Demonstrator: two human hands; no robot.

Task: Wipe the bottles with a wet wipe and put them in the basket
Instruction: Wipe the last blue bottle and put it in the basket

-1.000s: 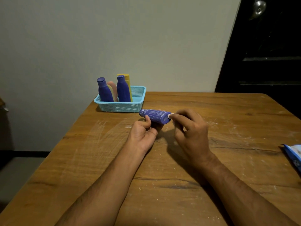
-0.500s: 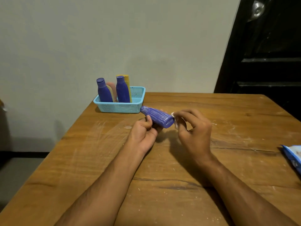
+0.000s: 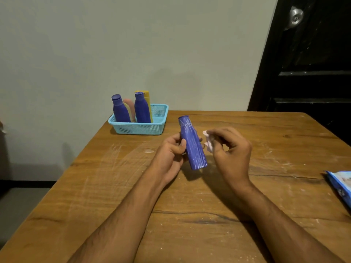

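My left hand (image 3: 171,151) grips a purple bottle (image 3: 192,144) streaked with white, held above the wooden table (image 3: 190,205) with its cap end pointing away and its base toward me. My right hand (image 3: 230,149) pinches a crumpled white wet wipe (image 3: 208,141) just to the right of the bottle, a small gap between them. At the back left of the table stands a light blue basket (image 3: 138,128) holding two purple bottles (image 3: 120,110) (image 3: 142,109), a pink one (image 3: 130,107) and a yellow one (image 3: 147,99), all upright or leaning.
A blue wipes packet (image 3: 341,184) lies at the table's right edge. White smears mark the tabletop. A pale wall stands behind the table, and a dark door (image 3: 307,63) is at the back right. The table's left edge drops to the floor.
The bottle has swung from lying sideways to pointing away from me, nearly upright. My right hand has come off its end and now holds the wipe beside it.
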